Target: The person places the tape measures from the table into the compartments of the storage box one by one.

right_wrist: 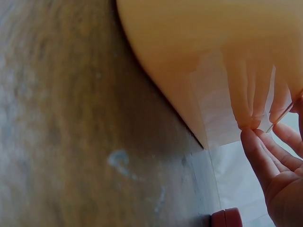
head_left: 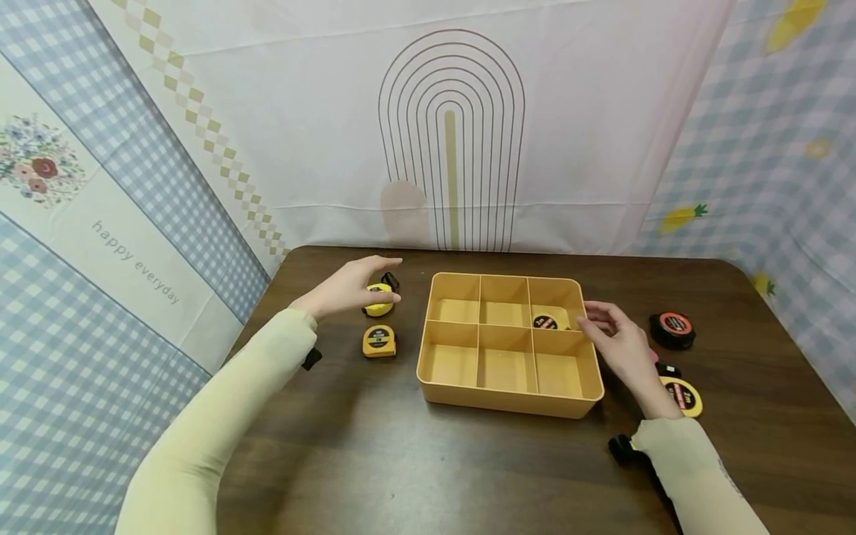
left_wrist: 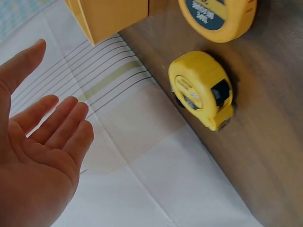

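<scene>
A yellow divided box [head_left: 515,401] stands in the middle of the table. My right hand [head_left: 622,345] holds its right wall, thumb at the rim and fingers along the outside; the right wrist view shows these fingertips [right_wrist: 255,130] against the wall. In the back right compartment lies a yellow tape measure [head_left: 558,315]. Left of the box, my left hand [head_left: 344,288] hovers by a rounded yellow tape measure [head_left: 378,306], thumb and fingers spread apart, holding nothing. A squarer yellow tape measure [left_wrist: 220,16] with a dark label lies nearer the front.
To the right of the box sit a black and red tape measure [head_left: 672,330] and a yellow one with a black label [head_left: 685,397]. A pink item [head_left: 654,357] is mostly hidden behind my right wrist. Patterned cloth [head_left: 321,148] hangs behind the table.
</scene>
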